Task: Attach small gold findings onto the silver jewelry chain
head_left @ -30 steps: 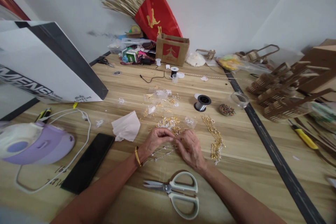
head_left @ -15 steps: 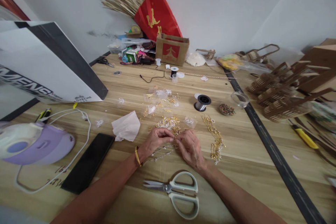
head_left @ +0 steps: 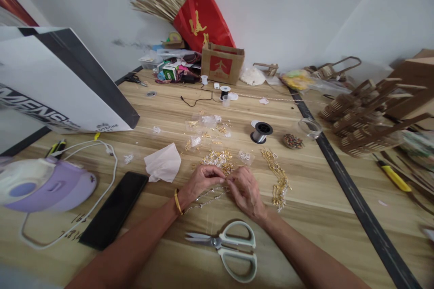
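My left hand (head_left: 205,179) and my right hand (head_left: 246,191) meet fingertip to fingertip, both closed in a pinch. A thin beaded chain (head_left: 208,202) runs in a loop from beside my left wrist up to the pinched fingers. The exact bit between the fingertips is too small to make out. Just beyond my hands lies a pile of gold and clear beads (head_left: 217,159). Gold chains (head_left: 280,185) lie right of my right hand. Scissors with pale handles (head_left: 224,246) rest between my forearms, blades pointing left.
A spool of wire (head_left: 261,132) and a container of mixed beads (head_left: 293,141) stand behind the gold chains. On the left lie a crumpled tissue (head_left: 164,162), a black phone (head_left: 115,210) and a purple-and-white device (head_left: 50,185) with a white cable. Small wooden baskets (head_left: 359,117) stand at right.
Both hands stay pinched together in nearly the same place. The fingertips shift only very slightly; nothing else on the table has visibly moved.
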A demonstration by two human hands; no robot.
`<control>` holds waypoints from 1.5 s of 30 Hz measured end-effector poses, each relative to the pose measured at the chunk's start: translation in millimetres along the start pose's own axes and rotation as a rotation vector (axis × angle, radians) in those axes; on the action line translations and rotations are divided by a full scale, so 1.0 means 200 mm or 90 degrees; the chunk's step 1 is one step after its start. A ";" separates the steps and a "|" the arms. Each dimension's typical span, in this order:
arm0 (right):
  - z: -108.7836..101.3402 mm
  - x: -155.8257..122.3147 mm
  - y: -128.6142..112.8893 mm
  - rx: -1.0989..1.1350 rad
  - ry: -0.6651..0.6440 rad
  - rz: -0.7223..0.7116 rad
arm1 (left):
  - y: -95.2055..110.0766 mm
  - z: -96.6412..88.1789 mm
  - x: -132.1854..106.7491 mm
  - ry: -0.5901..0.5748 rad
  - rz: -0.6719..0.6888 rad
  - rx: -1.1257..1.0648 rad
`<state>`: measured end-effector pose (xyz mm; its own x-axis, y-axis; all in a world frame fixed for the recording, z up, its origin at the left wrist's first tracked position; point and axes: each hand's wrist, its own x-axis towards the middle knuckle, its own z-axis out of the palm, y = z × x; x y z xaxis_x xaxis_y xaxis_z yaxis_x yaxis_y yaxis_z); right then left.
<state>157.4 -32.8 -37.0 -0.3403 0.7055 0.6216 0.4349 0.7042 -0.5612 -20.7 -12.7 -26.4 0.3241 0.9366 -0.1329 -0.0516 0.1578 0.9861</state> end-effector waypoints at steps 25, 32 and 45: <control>0.00 0.00 0.00 0.015 -0.007 0.008 | 0.02 0.00 -0.01 0.014 -0.009 0.003; 0.00 0.00 0.00 0.010 -0.008 0.015 | 0.04 0.00 -0.02 0.016 -0.013 0.022; 0.00 0.00 0.00 -0.002 -0.009 0.025 | 0.02 0.02 -0.01 0.049 0.016 -0.030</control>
<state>157.7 -33.1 -37.7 -0.3347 0.7340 0.5910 0.4510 0.6754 -0.5834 -17.8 -14.4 -22.6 0.2492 0.9613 -0.1176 -0.1033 0.1471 0.9837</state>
